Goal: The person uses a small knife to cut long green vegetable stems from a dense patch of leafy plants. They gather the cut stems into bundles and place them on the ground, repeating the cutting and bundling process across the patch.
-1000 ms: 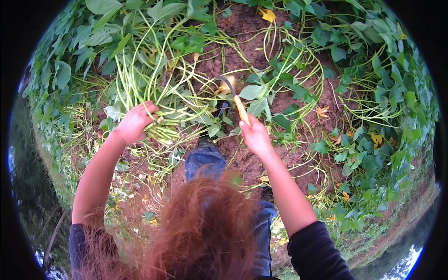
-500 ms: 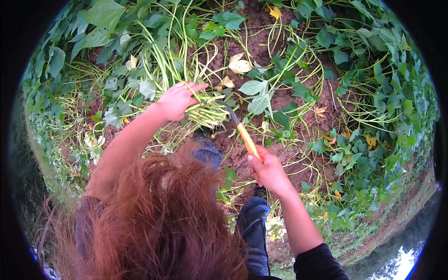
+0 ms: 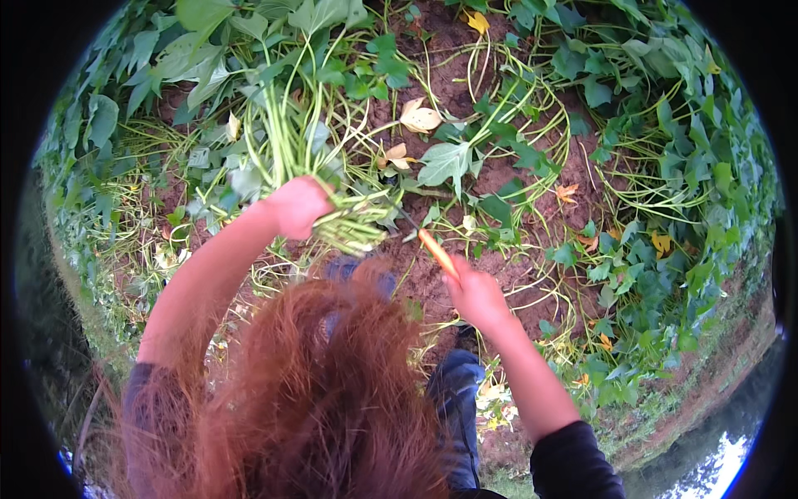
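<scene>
My left hand [image 3: 301, 208] is closed around a thick bundle of leafy green stems [image 3: 356, 226]. Their cut ends stick out on the right of the fist, and the long stalks and leaves fan upward beyond it. In my right hand [image 3: 477, 296] is a small sickle [image 3: 438, 254], gripped by its orange handle. Its thin dark blade slants up and left to just beside the cut ends; the blade's tip is blurred, and I cannot tell whether it touches the stems.
Trailing vines with broad green leaves [image 3: 449, 164] spread over reddish-brown soil [image 3: 515, 279]. Dry pale leaves [image 3: 420, 116] and yellow leaves [image 3: 661, 243] lie among them. My dark trouser leg [image 3: 455, 399] stands below, and hair covers much of the lower middle.
My left hand has shifted slightly down and turned, its fingers now wrapped round the bundle. The sickle has moved a little, staying close to the cut ends.
</scene>
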Demonstrator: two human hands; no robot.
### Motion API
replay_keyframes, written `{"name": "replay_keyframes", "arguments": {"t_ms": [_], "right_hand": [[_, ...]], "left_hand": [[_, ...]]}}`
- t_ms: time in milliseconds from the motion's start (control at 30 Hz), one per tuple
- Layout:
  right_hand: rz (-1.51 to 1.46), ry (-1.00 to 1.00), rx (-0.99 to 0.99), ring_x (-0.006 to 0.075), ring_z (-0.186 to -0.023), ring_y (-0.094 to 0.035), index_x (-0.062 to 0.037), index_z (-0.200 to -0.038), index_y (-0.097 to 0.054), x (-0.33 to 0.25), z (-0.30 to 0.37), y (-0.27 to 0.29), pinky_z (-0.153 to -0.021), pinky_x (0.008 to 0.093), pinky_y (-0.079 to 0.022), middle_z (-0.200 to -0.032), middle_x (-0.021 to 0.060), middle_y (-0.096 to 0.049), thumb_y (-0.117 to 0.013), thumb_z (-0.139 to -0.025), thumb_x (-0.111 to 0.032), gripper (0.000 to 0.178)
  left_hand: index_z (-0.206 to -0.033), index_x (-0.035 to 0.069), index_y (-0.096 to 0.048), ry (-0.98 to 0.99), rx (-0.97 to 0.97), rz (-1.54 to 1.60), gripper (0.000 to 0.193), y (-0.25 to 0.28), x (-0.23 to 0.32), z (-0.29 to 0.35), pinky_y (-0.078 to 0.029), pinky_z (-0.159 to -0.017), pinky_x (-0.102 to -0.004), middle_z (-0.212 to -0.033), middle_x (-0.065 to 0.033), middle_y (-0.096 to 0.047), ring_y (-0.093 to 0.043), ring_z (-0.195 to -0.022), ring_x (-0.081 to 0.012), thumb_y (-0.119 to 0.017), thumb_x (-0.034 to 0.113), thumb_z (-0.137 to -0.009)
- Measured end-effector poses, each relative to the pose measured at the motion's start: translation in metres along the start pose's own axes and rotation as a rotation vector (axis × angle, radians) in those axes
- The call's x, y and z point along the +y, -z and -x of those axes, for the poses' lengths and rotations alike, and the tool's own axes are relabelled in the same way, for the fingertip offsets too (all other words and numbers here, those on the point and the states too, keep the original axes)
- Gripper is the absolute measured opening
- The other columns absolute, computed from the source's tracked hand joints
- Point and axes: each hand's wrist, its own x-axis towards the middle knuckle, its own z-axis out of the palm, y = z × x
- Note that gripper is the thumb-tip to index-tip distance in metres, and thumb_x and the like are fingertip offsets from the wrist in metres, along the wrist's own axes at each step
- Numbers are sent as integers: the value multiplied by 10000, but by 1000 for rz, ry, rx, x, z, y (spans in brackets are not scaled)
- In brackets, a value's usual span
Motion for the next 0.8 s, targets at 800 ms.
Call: {"name": "replay_keyframes", "arguments": {"t_ms": [800], "right_hand": [[-36,96,107,232,-580,-638,-27,-1224,-505,16,110,133,-505,346,-531,-744,159,-638,-594,-870,-92,370]], "left_hand": [[-707,-1,-629,439,173,-45,281,16,94,178,-445,-864,-406,-1035,-177,-556,-539,-978,-346,-660,102,-446]]}}
